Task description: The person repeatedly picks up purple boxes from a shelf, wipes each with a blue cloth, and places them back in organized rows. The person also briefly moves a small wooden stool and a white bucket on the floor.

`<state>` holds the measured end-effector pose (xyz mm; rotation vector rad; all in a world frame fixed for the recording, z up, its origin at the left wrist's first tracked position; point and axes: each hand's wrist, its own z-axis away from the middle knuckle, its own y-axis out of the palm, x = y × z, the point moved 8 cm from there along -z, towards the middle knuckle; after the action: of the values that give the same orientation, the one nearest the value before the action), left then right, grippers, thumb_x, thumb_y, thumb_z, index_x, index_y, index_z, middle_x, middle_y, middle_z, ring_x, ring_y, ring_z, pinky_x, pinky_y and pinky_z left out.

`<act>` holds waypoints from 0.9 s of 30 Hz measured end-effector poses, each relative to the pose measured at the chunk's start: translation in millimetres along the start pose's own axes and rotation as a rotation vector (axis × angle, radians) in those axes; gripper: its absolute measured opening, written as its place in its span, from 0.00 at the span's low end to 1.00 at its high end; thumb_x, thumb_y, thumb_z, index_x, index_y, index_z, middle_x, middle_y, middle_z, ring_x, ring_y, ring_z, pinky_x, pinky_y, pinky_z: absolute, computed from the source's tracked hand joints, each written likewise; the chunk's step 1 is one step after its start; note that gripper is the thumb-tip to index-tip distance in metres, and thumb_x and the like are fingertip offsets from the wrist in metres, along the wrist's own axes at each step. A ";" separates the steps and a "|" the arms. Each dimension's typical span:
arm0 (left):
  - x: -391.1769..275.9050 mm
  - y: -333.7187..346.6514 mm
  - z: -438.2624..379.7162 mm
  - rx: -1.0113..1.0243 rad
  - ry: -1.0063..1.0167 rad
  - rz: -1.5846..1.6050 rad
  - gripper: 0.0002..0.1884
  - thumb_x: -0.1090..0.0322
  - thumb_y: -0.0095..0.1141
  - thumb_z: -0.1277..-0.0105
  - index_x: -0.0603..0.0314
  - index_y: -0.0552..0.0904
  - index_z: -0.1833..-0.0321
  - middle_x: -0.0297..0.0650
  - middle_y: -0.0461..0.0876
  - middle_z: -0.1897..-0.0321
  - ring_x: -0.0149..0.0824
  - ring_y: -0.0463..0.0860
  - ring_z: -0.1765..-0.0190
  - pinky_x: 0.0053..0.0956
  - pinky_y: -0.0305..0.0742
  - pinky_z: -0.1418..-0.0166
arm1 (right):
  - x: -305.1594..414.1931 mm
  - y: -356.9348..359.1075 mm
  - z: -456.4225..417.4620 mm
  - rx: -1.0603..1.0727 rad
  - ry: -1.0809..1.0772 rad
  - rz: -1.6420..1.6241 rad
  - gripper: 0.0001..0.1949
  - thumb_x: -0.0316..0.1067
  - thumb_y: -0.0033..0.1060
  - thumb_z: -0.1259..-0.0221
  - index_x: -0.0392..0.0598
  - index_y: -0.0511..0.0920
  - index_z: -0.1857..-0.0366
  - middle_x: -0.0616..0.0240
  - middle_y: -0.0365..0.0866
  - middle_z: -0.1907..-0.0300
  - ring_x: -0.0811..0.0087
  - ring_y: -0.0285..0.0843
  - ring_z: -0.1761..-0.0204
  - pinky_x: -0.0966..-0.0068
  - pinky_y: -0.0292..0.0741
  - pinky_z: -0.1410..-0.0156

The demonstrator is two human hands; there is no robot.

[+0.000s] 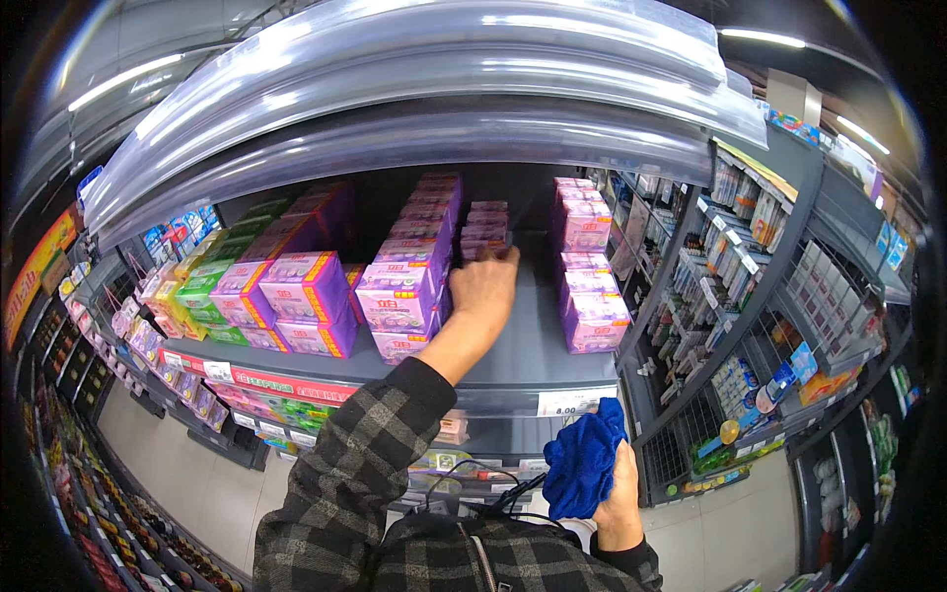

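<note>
My left hand [482, 290] reaches deep over a grey metal shelf [510, 348], its fingertips at the front of a low row of purple-pink soap packs [485, 222]. The hand hides its fingertips, so I cannot tell if they grip a pack. Just left of it stands a stacked row of purple soap packs [399, 300]; another purple stack [595, 318] stands at the shelf's right end. My right hand [621, 492] is below the shelf's front edge, closed around a crumpled blue cloth [584, 462].
Transparent plastic curtain strips [414, 81] arch above the shelf. Further left are green packs [201, 288] and yellow packs [176, 292]. A price tag [573, 403] sits on the front edge. Rack uprights [662, 259] border the right side. Thin black cables [510, 492] run before my chest.
</note>
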<state>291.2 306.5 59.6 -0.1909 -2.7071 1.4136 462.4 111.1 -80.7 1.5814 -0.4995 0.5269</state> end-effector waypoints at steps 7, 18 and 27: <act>1.8 -3.0 -12.3 -0.242 -0.004 -0.144 0.27 0.68 0.51 0.35 0.47 0.73 0.30 0.53 0.76 0.46 0.52 0.77 0.41 0.46 0.77 0.47 | 3.0 -10.5 1.0 -0.067 0.004 -0.005 0.18 0.46 0.50 0.26 0.44 0.73 0.43 0.59 0.79 0.55 0.61 0.81 0.53 0.54 0.81 0.45; 8.6 50.2 -32.1 0.053 -0.150 0.047 0.22 0.66 0.54 0.35 0.69 0.76 0.40 0.60 0.73 0.42 0.58 0.76 0.43 0.48 0.75 0.40 | -13.0 -23.7 -9.9 0.075 0.076 -0.028 0.22 0.50 0.51 0.28 0.45 0.70 0.40 0.62 0.78 0.52 0.60 0.80 0.52 0.54 0.79 0.45; 13.8 38.1 -26.1 0.007 -0.100 0.039 0.23 0.67 0.55 0.37 0.66 0.77 0.39 0.56 0.74 0.42 0.59 0.73 0.39 0.48 0.71 0.35 | -11.4 -11.2 -6.5 0.025 0.042 -0.005 0.24 0.53 0.53 0.29 0.46 0.70 0.41 0.61 0.78 0.53 0.60 0.79 0.53 0.54 0.79 0.46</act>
<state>283.7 351.3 43.4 -0.1786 -2.7923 1.4821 459.9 118.5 -96.1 1.5918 -0.4584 0.5630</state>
